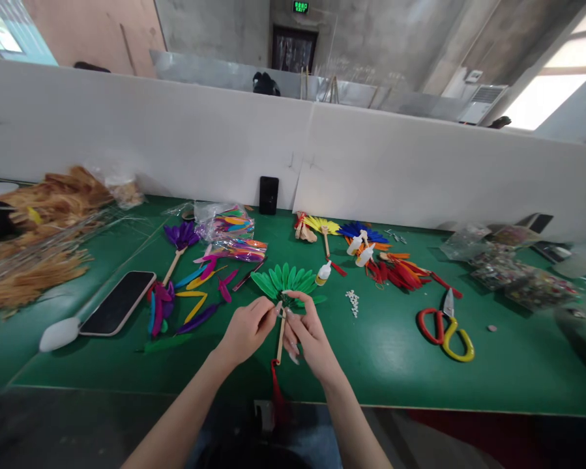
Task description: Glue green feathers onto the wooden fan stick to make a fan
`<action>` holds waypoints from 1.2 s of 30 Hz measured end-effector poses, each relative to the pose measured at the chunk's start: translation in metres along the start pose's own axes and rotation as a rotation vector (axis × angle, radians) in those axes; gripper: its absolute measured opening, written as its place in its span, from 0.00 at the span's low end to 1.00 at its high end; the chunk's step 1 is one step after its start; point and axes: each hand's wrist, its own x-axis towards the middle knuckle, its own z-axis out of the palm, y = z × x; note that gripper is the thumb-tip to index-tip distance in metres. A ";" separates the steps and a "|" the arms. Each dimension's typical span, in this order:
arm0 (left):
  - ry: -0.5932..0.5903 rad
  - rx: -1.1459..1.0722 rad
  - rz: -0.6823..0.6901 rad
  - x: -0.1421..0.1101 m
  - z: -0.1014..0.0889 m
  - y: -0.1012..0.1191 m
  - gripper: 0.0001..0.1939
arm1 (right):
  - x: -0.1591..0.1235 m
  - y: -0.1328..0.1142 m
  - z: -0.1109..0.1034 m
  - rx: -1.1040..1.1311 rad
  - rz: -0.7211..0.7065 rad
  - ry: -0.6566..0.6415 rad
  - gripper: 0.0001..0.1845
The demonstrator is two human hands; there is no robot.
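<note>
A small fan of green feathers on a wooden stick with a red tassel lies on the green table in front of me. My left hand pinches the base of the fan from the left, fingers closed. My right hand grips the stick just below the feathers, thumb curled over the fan's base. A small white glue bottle stands just right of the fan. Tiny white beads lie to its right.
Loose coloured feathers, a purple fan and a bag of feathers lie left. A phone and straw bundles sit far left. Yellow, blue and red fans, scissors and bags lie right. A white partition backs the table.
</note>
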 end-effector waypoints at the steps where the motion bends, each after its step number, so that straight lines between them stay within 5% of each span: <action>1: 0.022 -0.012 -0.011 0.000 -0.002 0.000 0.13 | -0.001 -0.001 0.000 0.002 0.001 0.005 0.18; 22: -0.092 -0.304 -0.167 -0.001 0.003 0.030 0.15 | -0.007 -0.014 0.011 -0.178 -0.005 0.049 0.36; 28: 0.100 -0.471 -0.295 -0.003 0.017 0.041 0.16 | -0.004 -0.012 0.012 -0.113 -0.092 0.094 0.39; 36: 0.195 -0.166 -0.085 -0.002 0.006 0.026 0.15 | -0.008 -0.011 0.009 -0.076 -0.068 0.100 0.38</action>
